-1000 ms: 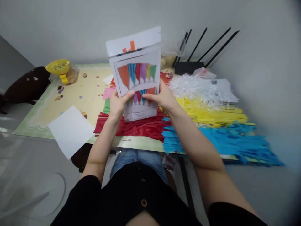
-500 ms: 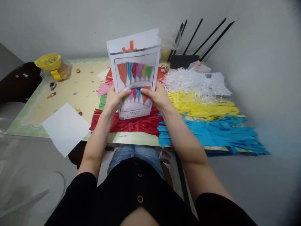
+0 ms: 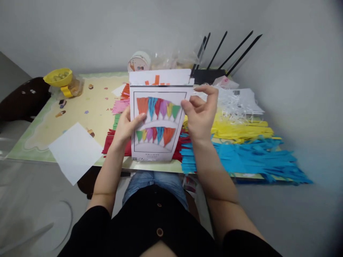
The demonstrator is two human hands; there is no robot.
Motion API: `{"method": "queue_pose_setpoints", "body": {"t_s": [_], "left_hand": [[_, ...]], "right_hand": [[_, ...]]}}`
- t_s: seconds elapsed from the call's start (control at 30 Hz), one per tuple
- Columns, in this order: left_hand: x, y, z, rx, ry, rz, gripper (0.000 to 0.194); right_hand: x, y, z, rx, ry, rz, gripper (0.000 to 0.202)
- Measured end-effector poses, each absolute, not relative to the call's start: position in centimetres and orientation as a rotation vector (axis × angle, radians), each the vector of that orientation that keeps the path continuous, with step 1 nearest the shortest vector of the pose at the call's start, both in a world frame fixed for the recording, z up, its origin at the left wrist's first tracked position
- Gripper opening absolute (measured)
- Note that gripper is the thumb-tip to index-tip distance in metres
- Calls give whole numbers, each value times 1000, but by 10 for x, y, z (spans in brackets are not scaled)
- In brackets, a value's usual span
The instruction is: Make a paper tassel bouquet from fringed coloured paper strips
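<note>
Upright over the table, a flat printed packet (image 3: 158, 123) shows rows of coloured tassel bunting. My left hand (image 3: 128, 123) is closed around its left side, thumb across the front. At the upper right edge my right hand (image 3: 200, 110) pinches the packet between thumb and curled fingers; the fingertips behind the edge are partly hidden. A white sheet (image 3: 174, 75) rises above the packet's top, with orange strips (image 3: 157, 80) showing at it. Dark red fringed paper (image 3: 108, 142) lies beneath, partly covered by the packet and left hand.
Blue fringed paper (image 3: 249, 157), yellow fringed paper (image 3: 241, 128) and white shredded strips (image 3: 233, 103) lie on the right. A black router (image 3: 209, 76) with antennas stands behind. On the left are a white sheet (image 3: 76, 150) overhanging the front edge and a yellow bowl (image 3: 59, 76).
The packet has come lower and nearer to me. My right hand has moved from the packet's lower front up to its upper right edge, while my left hand stays on the left side.
</note>
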State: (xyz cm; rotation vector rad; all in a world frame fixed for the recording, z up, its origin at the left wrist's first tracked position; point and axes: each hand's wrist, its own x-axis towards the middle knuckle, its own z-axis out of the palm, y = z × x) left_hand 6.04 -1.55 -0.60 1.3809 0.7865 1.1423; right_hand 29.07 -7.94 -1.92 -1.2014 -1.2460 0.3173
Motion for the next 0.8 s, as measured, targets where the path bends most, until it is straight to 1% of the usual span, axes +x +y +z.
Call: {"method": "queue_pose_setpoints", "body": {"t_s": [0.07,0.13,0.23,0.37,0.47,0.53,0.6,0.73,0.8], "left_hand": [[59,-19,-5,1459,711,1317,75],[60,-18,-3,1569,639,1466,80],[61,-18,0,1687,585,1569,68],[54,-32,-1,1635,656,1566,42],[45,-50,-7,1555,761,1515,35],[40,-60,-14,1494,819,1467,37],[36,-66,-21,1426,878,1396,39],[28,-71,-38,1322,1010,1216,40],[24,-72,-44,1283,1048,1144,39]], "right_hand": [[288,-88,-19,-1179,-1226,258,66],[285,-93,-20,-1156,-1240,217,63],[282,-100,-20,-1125,-1262,223,58],[278,-116,-20,-1055,-1215,303,43],[272,-131,-24,-1043,-1131,340,32],[269,-138,-31,-1110,-1079,365,32],[268,-143,-42,-1187,-1053,413,36],[271,-151,-68,-1240,-999,627,48],[272,-155,-78,-1276,-968,725,49]]}}
